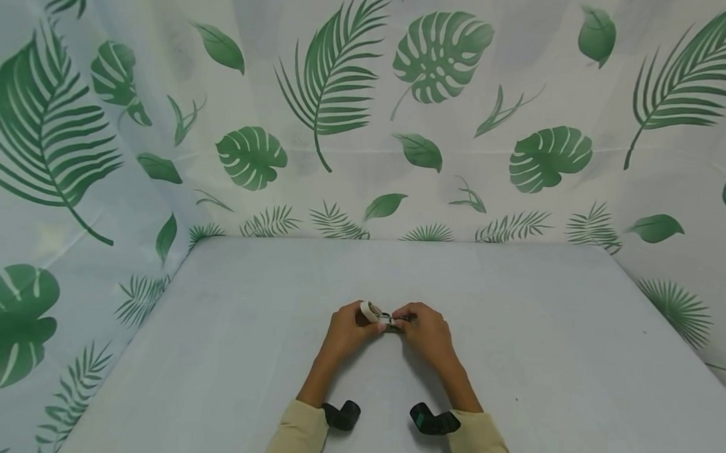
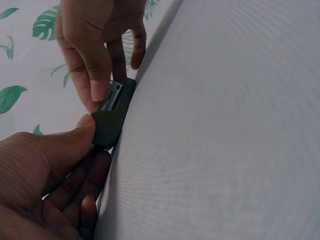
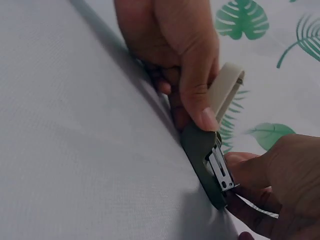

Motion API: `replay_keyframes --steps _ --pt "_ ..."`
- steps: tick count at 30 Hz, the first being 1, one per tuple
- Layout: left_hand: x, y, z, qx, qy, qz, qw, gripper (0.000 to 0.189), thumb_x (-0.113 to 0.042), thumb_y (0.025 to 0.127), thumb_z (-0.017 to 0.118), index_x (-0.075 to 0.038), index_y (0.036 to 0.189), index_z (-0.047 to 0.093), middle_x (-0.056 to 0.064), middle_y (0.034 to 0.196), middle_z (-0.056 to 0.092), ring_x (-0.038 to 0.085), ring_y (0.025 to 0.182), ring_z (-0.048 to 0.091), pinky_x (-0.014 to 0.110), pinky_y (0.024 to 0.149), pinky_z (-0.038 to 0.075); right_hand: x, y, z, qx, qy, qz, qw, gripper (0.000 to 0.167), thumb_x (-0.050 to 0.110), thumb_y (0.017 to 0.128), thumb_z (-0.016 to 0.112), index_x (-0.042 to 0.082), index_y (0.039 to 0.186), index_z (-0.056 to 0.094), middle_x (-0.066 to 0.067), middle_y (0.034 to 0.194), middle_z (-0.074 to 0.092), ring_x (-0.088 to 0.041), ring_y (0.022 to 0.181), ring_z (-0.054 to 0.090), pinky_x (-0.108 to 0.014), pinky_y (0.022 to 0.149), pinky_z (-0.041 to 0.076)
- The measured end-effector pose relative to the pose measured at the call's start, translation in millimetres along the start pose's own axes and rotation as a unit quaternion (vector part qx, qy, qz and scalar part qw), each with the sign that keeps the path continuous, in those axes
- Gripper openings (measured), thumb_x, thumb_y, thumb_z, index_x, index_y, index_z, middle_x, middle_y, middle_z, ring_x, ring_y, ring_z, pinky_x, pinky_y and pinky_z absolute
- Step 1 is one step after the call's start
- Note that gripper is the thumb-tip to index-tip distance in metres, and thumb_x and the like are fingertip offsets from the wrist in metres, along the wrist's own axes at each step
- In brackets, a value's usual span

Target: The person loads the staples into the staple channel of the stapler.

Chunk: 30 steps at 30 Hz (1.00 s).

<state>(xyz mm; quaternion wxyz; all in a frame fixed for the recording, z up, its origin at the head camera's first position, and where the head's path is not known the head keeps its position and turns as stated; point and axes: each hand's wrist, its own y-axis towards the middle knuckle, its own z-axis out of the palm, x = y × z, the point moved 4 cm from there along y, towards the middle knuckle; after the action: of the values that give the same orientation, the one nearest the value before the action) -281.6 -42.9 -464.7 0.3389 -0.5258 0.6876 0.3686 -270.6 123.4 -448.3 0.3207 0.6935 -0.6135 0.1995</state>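
Observation:
A small stapler [image 3: 196, 142] stands opened up on the white tabletop, between both hands. Its base is dark green, a metal staple channel [image 3: 220, 167] lies bare along it, and the cream top arm [image 3: 226, 86] is swung up and back. My left hand [image 1: 346, 329] pinches the hinge end, the thumb on the green side. At the other end my right hand [image 1: 429, 334] has thumb and fingertips on the metal channel. In the left wrist view the right thumb and a finger close on that channel. Whether staples lie inside cannot be told.
The white table [image 1: 239, 357] stretches around the hands. A leaf-printed cloth [image 1: 356, 117] stands behind it and at both sides. Black wrist devices [image 1: 342, 415] sit at both cuffs, just above the tabletop.

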Motion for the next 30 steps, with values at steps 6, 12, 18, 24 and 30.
replay_keyframes --steps 6,12,18,24,30 --pt "0.3 -0.4 0.7 -0.002 0.004 0.000 1.0000 0.032 -0.024 0.083 0.079 -0.003 0.105 0.069 0.011 0.098 0.073 0.023 0.091 0.069 0.037 0.080 0.054 -6 3.1 0 0.007 0.032 0.020 0.9993 0.011 0.015 0.092 0.068 0.008 0.094 0.075 -0.012 0.102 0.073 -0.034 0.106 0.065 -0.055 0.089 0.046" --pt "2.1 0.1 1.3 -0.004 0.005 -0.008 0.9999 0.032 -0.024 0.082 0.080 -0.003 0.104 0.068 0.011 0.097 0.073 0.022 0.089 0.068 0.037 0.079 0.053 -7 7.2 4 0.011 0.014 0.054 0.9984 0.012 0.023 0.090 0.071 0.011 0.090 0.075 -0.009 0.099 0.072 -0.032 0.100 0.065 -0.057 0.087 0.041" --pt "4.5 0.9 2.1 -0.001 0.004 -0.016 0.9999 0.031 -0.024 0.082 0.080 -0.004 0.104 0.068 0.010 0.097 0.073 0.020 0.089 0.068 0.036 0.079 0.053 -5 9.8 4 0.016 0.012 0.084 0.9963 0.014 0.025 0.087 0.074 0.012 0.086 0.074 -0.006 0.091 0.073 -0.030 0.094 0.064 -0.056 0.087 0.038" --pt "5.5 1.2 3.1 0.002 0.011 -0.015 0.9998 0.034 -0.024 0.083 0.079 -0.003 0.106 0.068 0.010 0.099 0.073 0.021 0.090 0.069 0.036 0.079 0.054 -4 11.6 4 0.027 0.011 0.093 0.9952 0.013 0.025 0.087 0.074 0.012 0.085 0.074 -0.003 0.087 0.074 -0.027 0.091 0.064 -0.058 0.088 0.038" --pt "3.7 1.0 3.3 0.001 0.008 -0.018 0.9998 0.033 -0.025 0.083 0.079 -0.004 0.106 0.068 0.010 0.100 0.073 0.021 0.090 0.068 0.036 0.079 0.053 -5 11.3 0 0.034 0.014 0.087 0.9955 0.011 0.021 0.088 0.073 0.011 0.086 0.074 -0.005 0.088 0.074 -0.027 0.091 0.065 -0.058 0.087 0.041"
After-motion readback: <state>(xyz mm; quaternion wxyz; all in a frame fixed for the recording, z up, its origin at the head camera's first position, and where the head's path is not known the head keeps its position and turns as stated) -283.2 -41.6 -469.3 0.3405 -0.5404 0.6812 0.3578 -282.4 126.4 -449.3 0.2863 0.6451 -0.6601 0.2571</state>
